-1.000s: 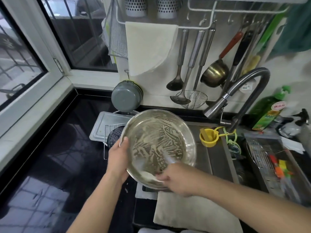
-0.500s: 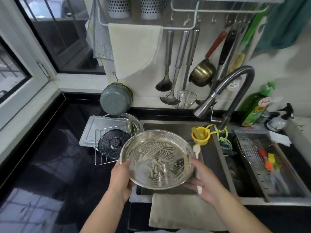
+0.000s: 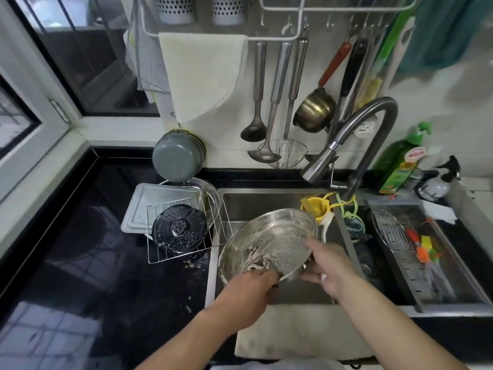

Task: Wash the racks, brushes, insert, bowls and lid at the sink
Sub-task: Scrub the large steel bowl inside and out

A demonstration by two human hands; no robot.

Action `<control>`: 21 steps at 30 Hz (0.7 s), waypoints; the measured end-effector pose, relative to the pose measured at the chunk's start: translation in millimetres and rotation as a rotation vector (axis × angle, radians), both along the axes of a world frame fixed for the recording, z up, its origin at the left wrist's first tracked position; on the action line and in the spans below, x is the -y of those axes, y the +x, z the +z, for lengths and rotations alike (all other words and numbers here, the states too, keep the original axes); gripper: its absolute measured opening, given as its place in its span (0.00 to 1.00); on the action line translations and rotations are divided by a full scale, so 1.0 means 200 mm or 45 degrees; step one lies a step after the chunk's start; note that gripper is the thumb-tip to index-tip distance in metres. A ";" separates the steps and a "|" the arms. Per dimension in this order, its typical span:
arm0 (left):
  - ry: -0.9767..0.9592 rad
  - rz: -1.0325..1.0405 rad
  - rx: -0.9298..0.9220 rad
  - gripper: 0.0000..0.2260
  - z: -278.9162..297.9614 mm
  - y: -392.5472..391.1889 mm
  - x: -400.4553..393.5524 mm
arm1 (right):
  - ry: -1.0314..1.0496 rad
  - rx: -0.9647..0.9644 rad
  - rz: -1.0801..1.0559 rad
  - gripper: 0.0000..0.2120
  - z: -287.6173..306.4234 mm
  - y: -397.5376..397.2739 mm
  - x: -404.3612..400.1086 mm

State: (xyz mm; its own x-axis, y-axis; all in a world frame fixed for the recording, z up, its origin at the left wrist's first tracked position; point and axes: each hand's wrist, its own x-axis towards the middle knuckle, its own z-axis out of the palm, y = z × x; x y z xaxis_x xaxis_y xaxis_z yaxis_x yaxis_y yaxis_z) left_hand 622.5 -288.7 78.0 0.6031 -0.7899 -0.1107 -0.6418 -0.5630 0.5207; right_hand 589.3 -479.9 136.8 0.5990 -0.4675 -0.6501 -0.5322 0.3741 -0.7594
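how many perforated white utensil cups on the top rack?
2. One perforated cup hangs at the top above the hanging cloth; the second cup is just right of it. Both are cut off by the frame's top edge; more may sit out of view.

Bowl over sink, tilted, between both hands. Rack on worktop left of sink, insert on it, tray beneath. Tap behind sink. Drainer at right.

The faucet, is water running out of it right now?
No, the faucet spout shows no stream, and the soapy steel bowl sits below it unrinsed.
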 end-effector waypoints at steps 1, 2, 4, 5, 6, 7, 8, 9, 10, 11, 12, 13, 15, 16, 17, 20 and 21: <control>-0.096 0.098 -0.144 0.05 0.03 0.01 0.03 | 0.012 0.064 0.004 0.13 0.03 -0.01 0.02; -0.240 0.222 -0.284 0.07 0.06 0.02 0.05 | 0.028 0.116 0.013 0.16 0.07 -0.02 0.04; -0.528 0.467 -0.545 0.13 0.12 0.05 0.07 | -0.079 0.106 0.060 0.21 0.12 -0.06 0.09; -0.629 0.582 -0.671 0.14 0.14 0.06 0.08 | -0.320 0.057 0.182 0.22 0.13 -0.09 0.12; -0.721 0.693 -0.787 0.13 0.16 0.06 0.08 | -0.672 0.006 0.366 0.20 0.13 -0.12 0.13; -0.800 0.815 -0.906 0.13 0.16 0.07 0.08 | -1.045 0.021 0.576 0.19 0.12 -0.15 0.14; -0.901 0.931 -1.024 0.13 0.15 0.07 0.08 | -1.344 0.076 0.797 0.19 0.10 -0.17 0.14; -0.972 1.013 -1.122 0.12 0.13 0.08 0.08 | -1.524 0.140 1.013 0.22 0.10 -0.18 0.10; -1.010 1.039 -1.184 0.10 0.11 0.08 0.08 | -1.624 0.162 1.203 0.24 0.10 -0.19 0.04; -1.000 1.031 -1.204 0.08 0.10 0.08 0.08 | -1.728 0.149 1.364 0.25 0.11 -0.18 -0.01; -0.995 1.015 -1.218 0.06 0.10 0.07 0.08 | -1.842 0.097 1.452 0.25 0.12 -0.15 -0.05; -0.982 1.017 -1.210 0.06 0.10 0.06 0.08 | -1.929 0.059 1.444 0.25 0.12 -0.09 -0.03; -0.985 1.068 -1.177 0.09 0.09 0.06 0.08 | -2.004 -0.048 1.304 0.25 0.13 0.03 0.05; -0.989 1.074 -1.152 0.10 0.10 0.05 0.08 | -2.000 -0.075 1.259 0.25 0.14 0.06 0.06; -0.989 1.074 -1.128 0.09 0.10 0.05 0.07 | -1.983 -0.045 1.266 0.25 0.14 0.06 0.05; -1.060 1.136 -1.178 0.06 0.09 0.06 0.05 | -1.876 0.096 1.515 0.27 0.14 -0.01 -0.12; -1.083 1.152 -1.189 0.06 0.09 0.06 0.05 | -1.893 0.103 1.464 0.26 0.13 0.03 -0.10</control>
State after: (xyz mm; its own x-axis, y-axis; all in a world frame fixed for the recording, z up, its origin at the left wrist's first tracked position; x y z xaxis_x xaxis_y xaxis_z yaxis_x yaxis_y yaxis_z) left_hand 635.5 -298.6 96.8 0.8714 -0.2363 -0.4299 0.4598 0.0883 0.8836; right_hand 595.0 -460.3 163.2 0.9933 0.0501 -0.1041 0.0376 -0.9922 -0.1186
